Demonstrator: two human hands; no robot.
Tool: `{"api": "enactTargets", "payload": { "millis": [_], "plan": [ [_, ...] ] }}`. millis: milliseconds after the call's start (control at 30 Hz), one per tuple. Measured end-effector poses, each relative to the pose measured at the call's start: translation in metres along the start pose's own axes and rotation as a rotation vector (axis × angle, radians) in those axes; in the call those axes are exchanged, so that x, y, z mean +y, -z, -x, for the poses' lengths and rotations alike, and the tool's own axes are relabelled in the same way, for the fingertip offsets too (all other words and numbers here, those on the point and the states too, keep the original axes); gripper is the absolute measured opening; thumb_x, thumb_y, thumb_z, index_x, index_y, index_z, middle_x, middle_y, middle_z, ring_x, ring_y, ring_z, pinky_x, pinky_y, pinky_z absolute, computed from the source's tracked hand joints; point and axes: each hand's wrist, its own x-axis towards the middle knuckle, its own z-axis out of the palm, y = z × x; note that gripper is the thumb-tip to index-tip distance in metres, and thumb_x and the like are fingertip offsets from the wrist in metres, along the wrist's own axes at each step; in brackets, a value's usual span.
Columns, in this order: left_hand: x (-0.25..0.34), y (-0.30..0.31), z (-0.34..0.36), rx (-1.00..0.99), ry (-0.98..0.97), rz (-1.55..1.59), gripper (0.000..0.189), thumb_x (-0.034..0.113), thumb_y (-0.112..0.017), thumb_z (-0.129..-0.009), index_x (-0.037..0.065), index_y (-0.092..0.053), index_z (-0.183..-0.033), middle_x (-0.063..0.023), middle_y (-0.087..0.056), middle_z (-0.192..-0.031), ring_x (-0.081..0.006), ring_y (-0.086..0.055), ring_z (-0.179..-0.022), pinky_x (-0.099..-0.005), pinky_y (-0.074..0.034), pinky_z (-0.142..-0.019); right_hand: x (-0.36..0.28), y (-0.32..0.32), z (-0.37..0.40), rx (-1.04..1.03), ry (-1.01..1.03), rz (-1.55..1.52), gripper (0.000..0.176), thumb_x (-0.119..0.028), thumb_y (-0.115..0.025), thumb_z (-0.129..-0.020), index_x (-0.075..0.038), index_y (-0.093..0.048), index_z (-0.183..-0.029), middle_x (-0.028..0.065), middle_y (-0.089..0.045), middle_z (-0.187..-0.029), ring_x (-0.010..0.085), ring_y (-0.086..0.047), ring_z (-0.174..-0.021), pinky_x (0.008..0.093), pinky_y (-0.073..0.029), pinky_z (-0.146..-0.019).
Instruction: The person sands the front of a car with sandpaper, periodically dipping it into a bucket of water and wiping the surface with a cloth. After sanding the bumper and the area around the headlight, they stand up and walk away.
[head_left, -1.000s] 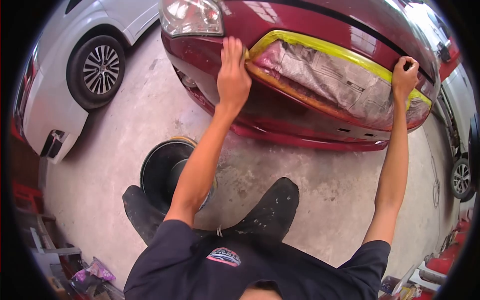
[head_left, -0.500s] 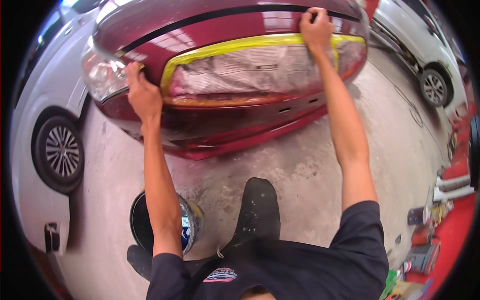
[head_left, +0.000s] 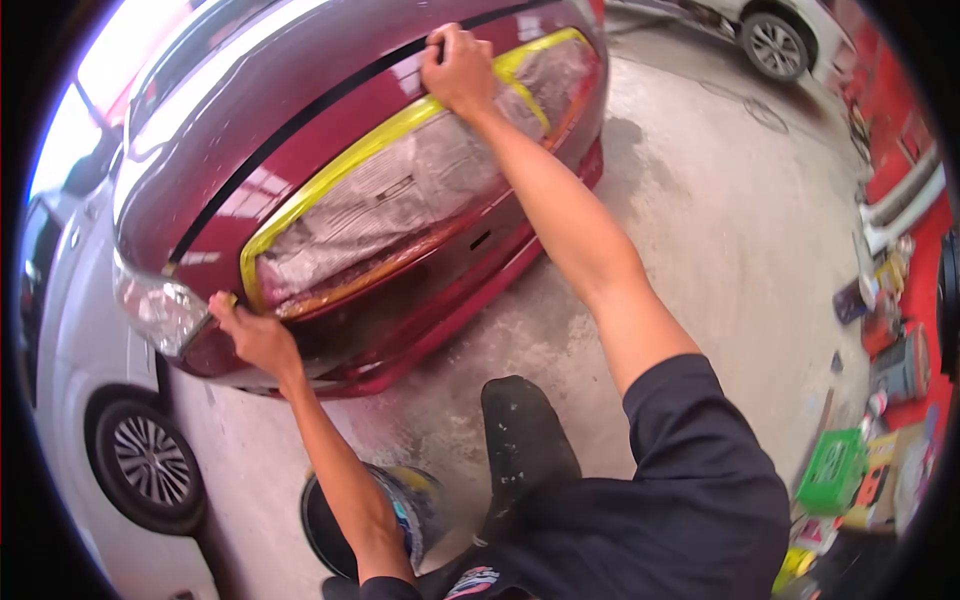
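My left hand (head_left: 258, 340) is at the front corner of a maroon car (head_left: 330, 90), beside the headlight (head_left: 165, 312). Its fingers are closed on a small yellow piece, which looks like tape. Higher up, my right hand (head_left: 462, 68) rests at the hood edge with curled fingers; whatever they pinch is hidden. A black strip (head_left: 300, 125) runs across the hood and passes by the right fingertips. Below it, yellow masking tape (head_left: 330, 175) borders crinkled newspaper-like covering (head_left: 390, 190) over the grille area. The right wrist crosses over this tape.
A dark bucket (head_left: 325, 520) stands under my left forearm, by my leg. A silver car (head_left: 85, 300) is close on the left, and another light-coloured car (head_left: 800, 25) is at the upper right. A green crate (head_left: 832, 470) and tools line the red wall at right.
The view has turned, so the car looks tilted. My left hand has moved down beside the headlight's lower corner. My right hand has shifted left along the hood, its fingers still curled.
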Motion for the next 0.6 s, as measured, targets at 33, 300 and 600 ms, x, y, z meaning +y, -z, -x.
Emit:
{"api": "enactTargets", "payload": {
  "millis": [33, 300, 600],
  "plan": [
    [0.006, 0.004, -0.018, -0.042, 0.098, 0.004, 0.039, 0.005, -0.048, -0.105, -0.005, -0.056, -0.142, -0.0277, -0.059, -0.145, -0.0408, -0.052, -0.140, -0.0471, -0.045, -0.112, 0.002, 0.001, 0.002, 0.004, -0.012, -0.010, 0.019, -0.022, -0.063, -0.088, -0.008, -0.064, -0.102, 0.0136, -0.072, -0.096, 0.0322, -0.069, -0.098, 0.0469, -0.045, -0.096],
    [-0.003, 0.002, -0.017, -0.001, -0.058, -0.028, 0.037, 0.008, -0.047, -0.107, -0.005, -0.058, -0.139, -0.0292, -0.061, -0.141, -0.0416, -0.056, -0.137, -0.0465, -0.047, -0.109, -0.006, 0.012, 0.002, -0.019, -0.072, -0.065, 0.016, -0.020, -0.062, -0.089, -0.008, -0.064, -0.099, 0.0120, -0.073, -0.094, 0.0295, -0.070, -0.100, 0.0458, -0.044, -0.098],
    [-0.018, 0.000, -0.042, -0.070, -0.195, -0.151, 0.038, 0.007, -0.047, -0.107, -0.003, -0.057, -0.142, -0.0266, -0.061, -0.143, -0.0434, -0.055, -0.136, -0.0471, -0.049, -0.107, -0.003, 0.006, 0.001, 0.014, -0.072, -0.082, 0.014, -0.020, -0.063, -0.089, -0.008, -0.064, -0.097, 0.0096, -0.073, -0.095, 0.0276, -0.069, -0.101, 0.0435, -0.043, -0.099]
  ]
}}
